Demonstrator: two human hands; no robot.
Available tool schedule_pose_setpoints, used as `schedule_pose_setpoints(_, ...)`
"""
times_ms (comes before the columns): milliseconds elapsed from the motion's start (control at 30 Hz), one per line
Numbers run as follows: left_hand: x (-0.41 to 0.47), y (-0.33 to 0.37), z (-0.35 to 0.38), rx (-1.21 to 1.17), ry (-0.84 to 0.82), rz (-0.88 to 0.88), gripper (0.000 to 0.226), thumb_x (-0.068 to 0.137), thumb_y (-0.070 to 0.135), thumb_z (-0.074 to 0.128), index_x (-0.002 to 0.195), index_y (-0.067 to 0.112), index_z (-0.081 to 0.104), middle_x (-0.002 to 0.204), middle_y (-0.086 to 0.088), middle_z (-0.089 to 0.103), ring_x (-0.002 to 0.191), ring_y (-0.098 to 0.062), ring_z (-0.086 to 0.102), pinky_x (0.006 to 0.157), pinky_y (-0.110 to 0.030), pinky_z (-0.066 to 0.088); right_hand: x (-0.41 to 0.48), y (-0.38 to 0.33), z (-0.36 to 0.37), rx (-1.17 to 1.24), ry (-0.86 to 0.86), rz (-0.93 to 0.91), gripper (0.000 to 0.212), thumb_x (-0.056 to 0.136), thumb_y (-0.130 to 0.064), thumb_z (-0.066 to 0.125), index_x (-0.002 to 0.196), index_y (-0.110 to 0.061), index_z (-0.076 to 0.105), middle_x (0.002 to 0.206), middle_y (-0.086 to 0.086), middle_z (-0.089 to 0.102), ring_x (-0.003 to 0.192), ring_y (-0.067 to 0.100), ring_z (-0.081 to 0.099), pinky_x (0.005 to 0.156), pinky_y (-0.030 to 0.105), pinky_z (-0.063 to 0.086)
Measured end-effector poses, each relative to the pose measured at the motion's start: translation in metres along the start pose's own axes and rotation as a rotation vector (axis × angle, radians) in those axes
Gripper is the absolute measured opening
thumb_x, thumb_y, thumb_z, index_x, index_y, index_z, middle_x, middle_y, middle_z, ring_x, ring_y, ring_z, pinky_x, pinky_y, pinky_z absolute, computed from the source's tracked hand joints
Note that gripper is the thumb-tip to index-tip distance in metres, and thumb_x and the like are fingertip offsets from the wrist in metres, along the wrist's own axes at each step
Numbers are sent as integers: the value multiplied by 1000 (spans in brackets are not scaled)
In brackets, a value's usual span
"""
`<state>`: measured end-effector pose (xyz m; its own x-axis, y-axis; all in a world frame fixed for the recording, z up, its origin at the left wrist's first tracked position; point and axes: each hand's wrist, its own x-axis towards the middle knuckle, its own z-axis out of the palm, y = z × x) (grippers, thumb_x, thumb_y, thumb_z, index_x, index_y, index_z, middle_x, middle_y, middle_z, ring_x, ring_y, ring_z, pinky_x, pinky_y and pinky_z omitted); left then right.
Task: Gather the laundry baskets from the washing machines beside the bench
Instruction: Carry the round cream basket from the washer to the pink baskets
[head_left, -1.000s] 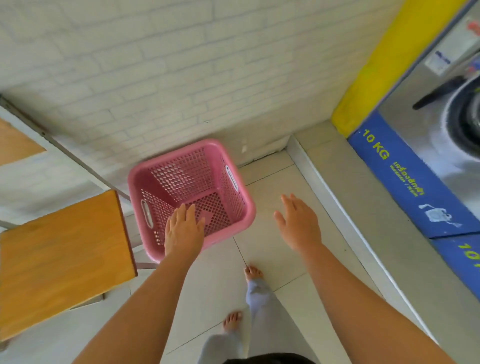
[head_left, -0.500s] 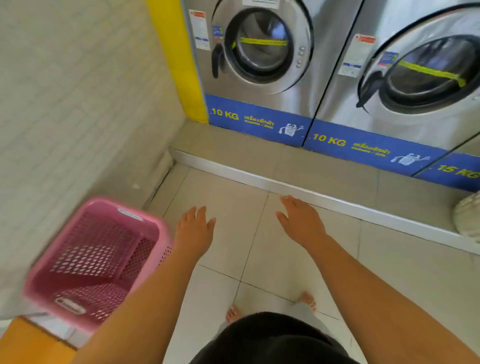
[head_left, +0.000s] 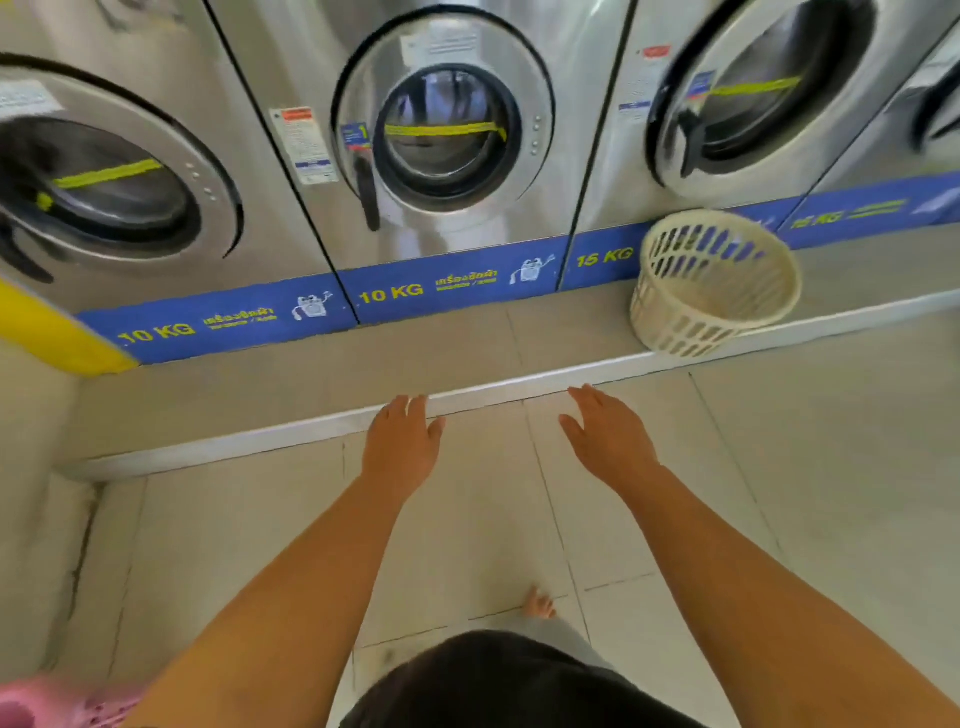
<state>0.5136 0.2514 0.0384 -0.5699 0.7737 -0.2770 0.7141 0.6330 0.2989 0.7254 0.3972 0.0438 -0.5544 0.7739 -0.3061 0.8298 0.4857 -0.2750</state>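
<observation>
Between pick-ups, by the look of it; both hands empty and stretched forward over the tiled floor (head_left: 467, 519). Left hand (head_left: 399, 449) spread flat, fingers apart and gripping nothing, fingertips level with the pale front edge of the raised step (head_left: 260, 431) below the machines; right hand (head_left: 610, 439) likewise spread, palm down, holding nothing, just short of that same edge.

Cream round basket (head_left: 714, 280) standing on the step near its front edge, well to the right of both hands; tilted, mouth leaning toward the viewer, back rim close against the blue strip (head_left: 218, 322) of the machine marked 15 KG; touching it or not, cannot tell. Slotted walls, nothing visible inside. Pink basket (head_left: 67, 706) only a blurred scrap at the bottom left corner of the view, down on the floor side, well apart from either hand. Washing machines (head_left: 447, 140) in a row along the back of the step, round doors shut; bench not in sight.

Likely step in hand: going for the cream basket. Next move calls for a shift rightward and forward, a reach over the step edge with the right hand, nearer of the two, and a grip on the near rim; light and empty, so probably one hand enough; tilt may let it roll or tip off the step edge if nudged rather than gripped. Then a carry back toward the pink one.
</observation>
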Motion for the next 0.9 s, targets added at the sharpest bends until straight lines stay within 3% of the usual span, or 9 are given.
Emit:
schedule_pose_setpoints(233, 71, 154, 32, 49, -67, 215, 53, 100, 37, 40, 144, 8, 39, 150, -18, 36, 138, -31, 33, 114, -37, 23, 20, 129, -39, 95, 81, 217, 54, 100, -43, 38, 148, -18, 34, 155, 4, 36, 141, 23, 37, 114, 38, 30)
schedule_pose_setpoints(500, 172, 277, 66, 95, -151, 355, 51, 100, 35, 40, 143, 6, 39, 145, -18, 41, 133, -31, 37, 109, -37, 26, 84, 236, -69, 178, 118, 386, 52, 101, -40, 37, 147, -17, 35, 155, 5, 36, 140, 26, 37, 114, 42, 33)
schedule_pose_setpoints(900, 328, 423, 92, 111, -233, 330, 51, 101, 35, 38, 142, 4, 36, 141, -16, 43, 128, -31, 41, 105, -37, 33, 228, 370, -121, 351, 137, 573, 51, 99, -36, 43, 145, -15, 37, 151, 3, 42, 138, 26, 40, 109, 42, 34)
